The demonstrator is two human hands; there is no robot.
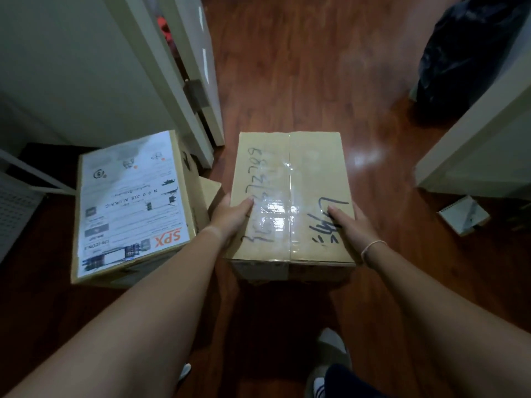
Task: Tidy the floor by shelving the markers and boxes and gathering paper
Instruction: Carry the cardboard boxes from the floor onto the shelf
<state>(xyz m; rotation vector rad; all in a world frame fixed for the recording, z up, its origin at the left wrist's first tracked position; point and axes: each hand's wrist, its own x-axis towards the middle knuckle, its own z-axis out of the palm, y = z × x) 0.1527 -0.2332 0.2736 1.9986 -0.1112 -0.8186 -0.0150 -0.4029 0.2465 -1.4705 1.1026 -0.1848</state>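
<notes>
A taped cardboard box (pixel 290 173) with handwritten numbers on top is held between both hands above the wooden floor. My left hand (pixel 230 216) grips its left side with the thumb on top. On the right side, my right hand (pixel 349 222) does the same. A second cardboard box (pixel 129 205) with a white SPX shipping label stands to the left on the floor. Behind it a small piece of cardboard (pixel 211 188) pokes out. A small spiral notepad (pixel 464 215) lies on the floor at the right.
A white door (pixel 201 67) and its frame stand ahead on the left. White furniture (pixel 474 147) sits at the right, with a black bag (pixel 465 53) beyond it. A white shelf frame (pixel 26 170) is at the far left. My feet (pixel 330 366) are below the box.
</notes>
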